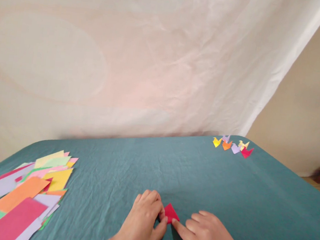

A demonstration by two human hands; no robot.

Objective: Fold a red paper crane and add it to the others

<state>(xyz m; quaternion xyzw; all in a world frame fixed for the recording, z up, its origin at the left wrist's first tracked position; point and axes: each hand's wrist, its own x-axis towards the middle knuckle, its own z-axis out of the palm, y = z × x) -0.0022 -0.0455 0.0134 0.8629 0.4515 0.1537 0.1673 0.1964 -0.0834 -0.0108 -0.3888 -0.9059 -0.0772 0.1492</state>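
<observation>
A small folded red paper (170,212) lies on the teal tablecloth (130,171) near the front edge. My left hand (144,221) rests on the cloth with curled fingers pinching the paper's left side. My right hand (206,236) lies flat to the right, its index fingertip pressing the paper's lower right edge. Much of the paper is hidden under my fingers.
A loose pile of coloured paper sheets (27,193) spreads over the left part of the table. Several small folded paper figures (232,145) in yellow, orange, purple and red sit at the far right corner. A pale sheet (126,61) hangs behind the table.
</observation>
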